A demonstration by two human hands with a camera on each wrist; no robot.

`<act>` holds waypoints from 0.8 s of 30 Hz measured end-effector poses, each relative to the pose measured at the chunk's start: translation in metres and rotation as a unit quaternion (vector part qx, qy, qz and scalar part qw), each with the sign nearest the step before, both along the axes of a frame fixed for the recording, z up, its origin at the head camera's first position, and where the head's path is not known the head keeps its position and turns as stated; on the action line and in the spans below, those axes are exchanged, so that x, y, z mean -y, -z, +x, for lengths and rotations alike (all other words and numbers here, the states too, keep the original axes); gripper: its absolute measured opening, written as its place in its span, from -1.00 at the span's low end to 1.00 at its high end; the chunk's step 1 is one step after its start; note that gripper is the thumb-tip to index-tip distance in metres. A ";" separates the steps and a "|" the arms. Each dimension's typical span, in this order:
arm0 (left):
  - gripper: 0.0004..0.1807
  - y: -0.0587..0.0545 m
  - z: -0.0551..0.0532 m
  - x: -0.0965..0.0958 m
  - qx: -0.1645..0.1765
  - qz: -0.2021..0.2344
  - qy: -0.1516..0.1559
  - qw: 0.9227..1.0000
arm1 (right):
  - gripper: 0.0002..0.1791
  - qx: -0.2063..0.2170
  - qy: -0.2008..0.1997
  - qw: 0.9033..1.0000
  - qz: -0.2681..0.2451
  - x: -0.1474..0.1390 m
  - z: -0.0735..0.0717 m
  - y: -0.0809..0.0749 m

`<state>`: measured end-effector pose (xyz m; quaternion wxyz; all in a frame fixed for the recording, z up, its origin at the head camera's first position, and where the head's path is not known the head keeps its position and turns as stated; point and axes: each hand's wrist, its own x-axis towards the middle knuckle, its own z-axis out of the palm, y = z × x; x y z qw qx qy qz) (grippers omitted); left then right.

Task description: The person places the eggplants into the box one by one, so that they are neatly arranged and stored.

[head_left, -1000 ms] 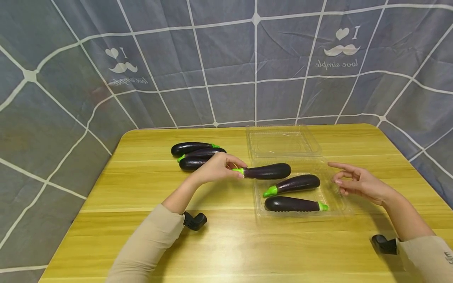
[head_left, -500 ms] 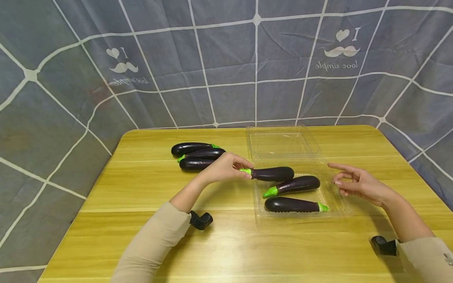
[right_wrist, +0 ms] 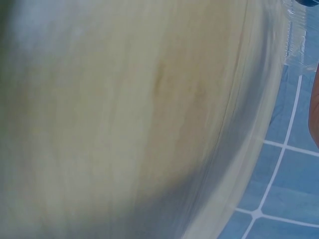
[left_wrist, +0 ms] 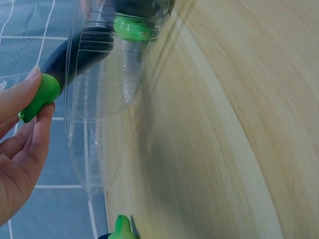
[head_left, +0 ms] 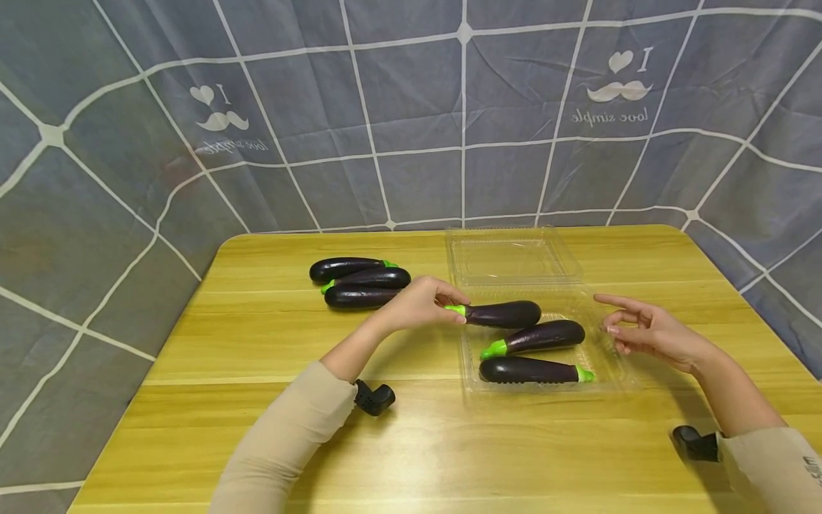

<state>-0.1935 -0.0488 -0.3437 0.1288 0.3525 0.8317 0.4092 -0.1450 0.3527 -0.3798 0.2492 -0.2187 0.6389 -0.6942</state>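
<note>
My left hand (head_left: 417, 307) pinches the green stem end of a dark purple eggplant (head_left: 504, 314). The held eggplant's rounded end reaches over the far part of a clear plastic clamshell container (head_left: 600, 350). Thumb and fingertips grip the green cap (left_wrist: 45, 94) in the left wrist view, beside the container's clear wall. Two more eggplants lie inside: one slanted (head_left: 546, 335), its stem to the left, and one along the near side (head_left: 529, 370), its stem to the right. My right hand (head_left: 661, 335) hovers at the container's right rim, index finger extended and the other fingers loosely bent.
Several eggplants (head_left: 359, 297) lie grouped on the wooden table (head_left: 411, 450), left of the container. The container's clear lid (head_left: 514, 260) lies folded back behind it. A grey patterned curtain (head_left: 417, 128) stands around the table. Each wrist carries a black camera mount (head_left: 374, 398).
My left hand has moved right and slightly nearer, carrying the eggplant farther over the container. The right hand has stayed by the rim.
</note>
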 end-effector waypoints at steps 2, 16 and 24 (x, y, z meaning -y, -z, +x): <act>-0.68 0.001 0.000 -0.003 -0.007 0.001 0.002 1.000 | -0.38 0.001 0.000 1.000 -0.001 0.000 0.000 0.000; -0.70 0.003 0.000 -0.027 -0.034 -0.012 0.018 0.999 | -0.39 0.002 0.004 1.000 0.000 0.000 -0.001 0.000; -0.70 0.006 -0.001 -0.036 -0.029 -0.010 0.014 0.999 | -0.38 0.008 -0.007 1.000 -0.006 0.000 -0.002 -0.001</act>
